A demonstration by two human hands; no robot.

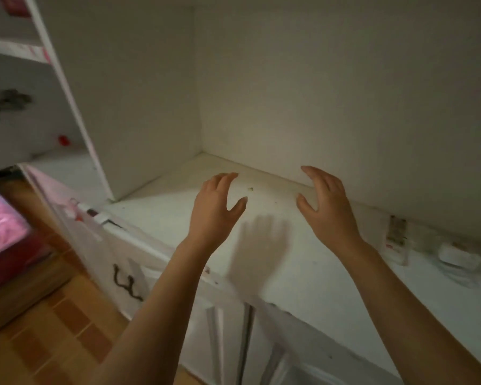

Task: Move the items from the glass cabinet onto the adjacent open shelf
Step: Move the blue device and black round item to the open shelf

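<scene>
White smooth shelf (pixel 161 226) under left hand (pixel 214 209) and right hand (pixel 326 204), fingers (pixel 228 177) curled, empty.

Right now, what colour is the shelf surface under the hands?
White, slightly dusty shelf surface; head view shows it.

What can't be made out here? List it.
- Items at the right end of the shelf: a clear packet and a white object, head view, too blurred to identify.
- Cabinet contents at left: blurred, cut by the frame edge.
- Left hand and right hand: open, holding nothing.
</scene>
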